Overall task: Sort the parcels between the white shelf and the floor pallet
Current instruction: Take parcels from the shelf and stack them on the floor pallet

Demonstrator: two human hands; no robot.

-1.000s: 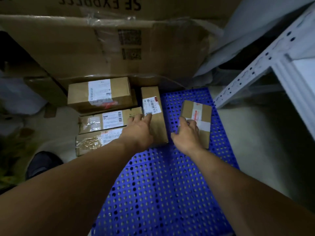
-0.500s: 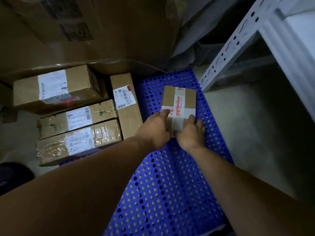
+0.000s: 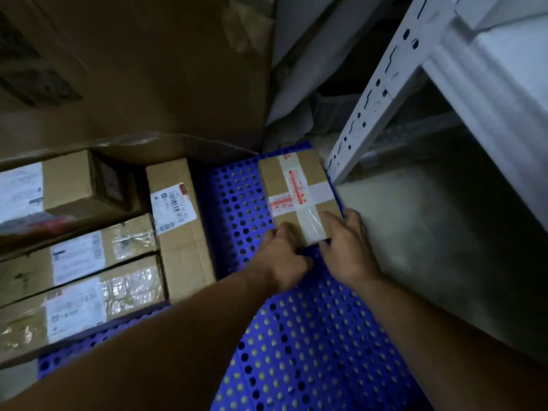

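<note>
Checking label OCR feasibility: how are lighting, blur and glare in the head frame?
Head view: dim overall, deep shadow under the white shelf; motion blur smears the labels on the left parcels; their plastic wrap glares; the taped parcel held by the left hand and right hand is sharpest.

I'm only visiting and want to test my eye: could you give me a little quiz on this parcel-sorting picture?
1. True or false: the taped parcel lies on the bare floor.
2. Which holds it? A: left hand only; B: right hand only; C: both.
3. Fill in: the perforated pallet is ___ in colour.
Key: 1 false, it lies on the pallet; 2 C; 3 blue.
</note>
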